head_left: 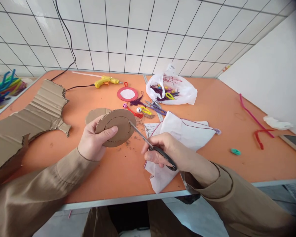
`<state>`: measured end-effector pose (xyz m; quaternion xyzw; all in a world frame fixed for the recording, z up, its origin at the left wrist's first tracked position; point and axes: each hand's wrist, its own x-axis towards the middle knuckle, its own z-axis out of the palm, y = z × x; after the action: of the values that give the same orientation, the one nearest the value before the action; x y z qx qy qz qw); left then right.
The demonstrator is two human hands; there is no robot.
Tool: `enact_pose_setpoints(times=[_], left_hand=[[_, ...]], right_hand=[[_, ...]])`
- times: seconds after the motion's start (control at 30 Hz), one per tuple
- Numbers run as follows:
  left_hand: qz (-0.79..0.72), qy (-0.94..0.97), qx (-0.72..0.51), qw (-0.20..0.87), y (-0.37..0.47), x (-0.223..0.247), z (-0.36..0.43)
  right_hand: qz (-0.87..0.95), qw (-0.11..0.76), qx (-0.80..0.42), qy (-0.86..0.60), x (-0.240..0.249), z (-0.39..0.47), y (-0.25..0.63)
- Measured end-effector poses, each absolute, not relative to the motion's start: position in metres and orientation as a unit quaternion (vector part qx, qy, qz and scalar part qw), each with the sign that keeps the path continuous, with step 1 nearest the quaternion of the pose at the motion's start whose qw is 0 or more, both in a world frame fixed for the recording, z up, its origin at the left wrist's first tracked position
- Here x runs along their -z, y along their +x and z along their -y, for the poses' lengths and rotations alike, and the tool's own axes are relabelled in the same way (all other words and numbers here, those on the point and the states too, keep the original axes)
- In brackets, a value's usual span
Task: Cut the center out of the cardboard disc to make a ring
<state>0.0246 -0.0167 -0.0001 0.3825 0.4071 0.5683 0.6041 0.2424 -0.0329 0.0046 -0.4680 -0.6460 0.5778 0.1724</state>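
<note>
My left hand (95,136) grips a round cardboard disc (123,126) by its left side, thumb on top. A smaller circle is marked inside the disc's rim. In my right hand (162,149) is a pair of scissors (159,152) with black handles. The blade tips meet the disc on its right part, near the marked line; I cannot tell how deep they go. Behind the held disc lies another cardboard disc (93,114), partly hidden. Under my right hand a white cloth (185,131) with dark red edge stitching is spread.
A yellow glue gun (106,81), a red-rimmed round piece (127,94), a purple tassel (137,100) and a white bag (185,90) lie at the back. Cut cardboard (37,113) covers the left. Pipe cleaners (256,117) and a teal coil (235,151) are on the right.
</note>
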Motion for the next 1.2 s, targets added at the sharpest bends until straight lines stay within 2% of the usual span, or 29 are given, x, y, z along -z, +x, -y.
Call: enact_pose_setpoints(times=[0.6, 0.93, 1.2], left_hand=[[-0.446, 0.496, -0.539, 0.514, 0.019, 0.001, 0.020], [-0.437, 0.512, -0.541, 0.504, 0.018, 0.001, 0.018], [-0.424, 0.483, -0.541, 0.542, 0.016, 0.001, 0.009]], right_hand=[[0.672, 0.148, -0.576, -0.441, -0.007, 0.034, 0.244], [0.689, 0.170, -0.539, -0.453, -0.011, 0.036, 0.240], [0.693, 0.193, -0.519, -0.461, -0.008, 0.034, 0.238]])
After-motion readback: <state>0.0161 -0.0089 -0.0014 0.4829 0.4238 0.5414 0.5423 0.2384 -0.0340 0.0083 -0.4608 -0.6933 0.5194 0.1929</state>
